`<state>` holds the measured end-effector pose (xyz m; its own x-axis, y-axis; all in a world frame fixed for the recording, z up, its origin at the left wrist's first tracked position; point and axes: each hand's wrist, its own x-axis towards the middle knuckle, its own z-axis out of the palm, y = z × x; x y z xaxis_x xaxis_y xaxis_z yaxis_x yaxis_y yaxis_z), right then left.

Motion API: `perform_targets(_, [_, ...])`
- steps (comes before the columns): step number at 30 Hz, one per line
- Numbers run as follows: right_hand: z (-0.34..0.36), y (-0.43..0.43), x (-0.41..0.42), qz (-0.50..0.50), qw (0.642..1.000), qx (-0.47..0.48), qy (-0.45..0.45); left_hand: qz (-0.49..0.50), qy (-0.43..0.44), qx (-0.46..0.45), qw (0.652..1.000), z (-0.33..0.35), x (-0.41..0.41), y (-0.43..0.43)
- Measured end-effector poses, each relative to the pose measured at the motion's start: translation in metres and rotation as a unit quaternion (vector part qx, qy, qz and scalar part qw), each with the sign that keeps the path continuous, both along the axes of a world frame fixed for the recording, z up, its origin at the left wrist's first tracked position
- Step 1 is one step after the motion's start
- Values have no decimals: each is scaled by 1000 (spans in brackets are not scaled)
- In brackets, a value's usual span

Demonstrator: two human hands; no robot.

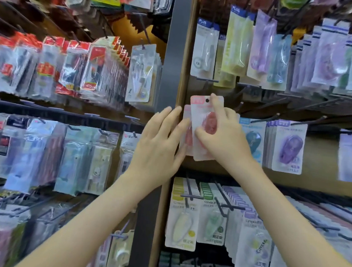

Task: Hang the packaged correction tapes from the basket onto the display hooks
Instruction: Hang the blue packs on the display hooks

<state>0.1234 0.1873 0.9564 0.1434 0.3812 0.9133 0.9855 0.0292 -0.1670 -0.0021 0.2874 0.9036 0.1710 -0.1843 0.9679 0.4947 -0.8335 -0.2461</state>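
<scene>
The right hand (223, 141) pinches a pink correction tape packet (198, 112), thumb on its left edge, forefinger beside the top hole, upright against the rack. The left hand (161, 145), fingers straight, touches a second pink packet (186, 117) behind.

The right hand (223, 135) grips a pink correction tape pack (200, 116) against the display, thumb on its left edge and forefinger up by the hanging hole. A second pink pack (186, 117) hangs just behind it. The left hand (159, 144), fingers straight, reaches to that rear pack's left edge, beside a dark upright post (175, 49). Blue (252, 137) and purple packs (289, 146) hang to the right, and yellow ones (181, 224) below.
</scene>
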Motion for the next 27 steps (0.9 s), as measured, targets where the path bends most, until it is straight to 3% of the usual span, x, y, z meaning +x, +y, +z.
perform_targets(6, [1, 12, -8, -46, 997, 54, -31, -5, -12, 11, 1000, 2, 3, 12])
perform_targets(13, [7, 3, -17, -96, 993, 44, -52, -27, -31, 22, 999, 2, 3, 11])
perform_targets(19, [10, 1, -23, -122, 992, 6, -42, -62, -58, -26, 996, 1, 3, 12])
perform_targets(27, [13, 14, -12, -133, 987, -85, 19, -94, -46, -15, 994, 1, -1, 15])
